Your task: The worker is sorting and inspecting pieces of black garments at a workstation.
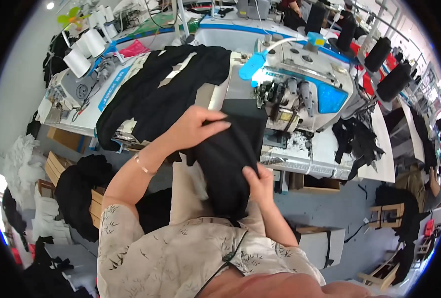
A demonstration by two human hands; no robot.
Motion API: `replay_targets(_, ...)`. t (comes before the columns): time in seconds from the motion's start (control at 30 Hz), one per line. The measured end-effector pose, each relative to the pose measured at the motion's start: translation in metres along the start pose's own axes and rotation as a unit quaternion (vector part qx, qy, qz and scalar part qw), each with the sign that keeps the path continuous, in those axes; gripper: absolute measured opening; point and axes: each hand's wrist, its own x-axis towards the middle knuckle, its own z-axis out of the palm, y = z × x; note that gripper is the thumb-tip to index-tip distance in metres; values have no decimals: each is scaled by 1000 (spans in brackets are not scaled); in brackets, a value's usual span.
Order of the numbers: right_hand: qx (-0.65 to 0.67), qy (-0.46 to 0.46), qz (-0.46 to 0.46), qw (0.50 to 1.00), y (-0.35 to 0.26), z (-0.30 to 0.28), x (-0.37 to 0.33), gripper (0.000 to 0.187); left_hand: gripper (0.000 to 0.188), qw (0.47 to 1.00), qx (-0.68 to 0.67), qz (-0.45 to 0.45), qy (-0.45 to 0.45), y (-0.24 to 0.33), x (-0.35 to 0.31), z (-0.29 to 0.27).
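A piece of black fabric (225, 169) hangs over my lap, its upper part reaching the edge of the machine table. At its upper left, my left hand (198, 126) is closed on the cloth, thumb and fingers stretched along it. My right hand (261, 185) grips the right edge lower down, thumb on top; the other fingers are partly hidden. Just beyond the cloth, to the right, stands an overlock sewing machine (300, 94) with a lit blue lamp (253, 65) over its needle area. Black garment pieces (176, 94) lie spread on the table to the left.
White thread cones (84, 52) stand at the far left, black thread cones (393, 82) at the right. Black scraps (357, 144) hang over the table's right edge. A wooden stool draped with dark cloth (84, 191) is at my left. Other people work farther back and at right.
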Motion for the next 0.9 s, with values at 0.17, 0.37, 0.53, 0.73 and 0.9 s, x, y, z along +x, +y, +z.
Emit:
replay_targets(0.17, -69, 149, -110, 980, 21, -22, 53, 10, 19, 997, -79, 11, -13, -47, 61, 36)
replay_targets(0.37, -6, 26, 15, 1000, 29, -6, 57, 18, 17, 987, -87, -33, -129, -99, 104, 41)
replay_targets(0.53, -126, 53, -58, 989, 36, 3, 58, 17, 12, 984, -70, -64, -152, -101, 98, 27)
replay_targets(0.73, -37, 55, -19, 998, 44, 27, 40, 18, 9, 976, -106, -116, -151, -96, 87, 19)
replay_targets(0.9, -32, 72, -12, 997, 48, 26, 35, 18, 9, 979, -93, -107, -149, -104, 86, 30)
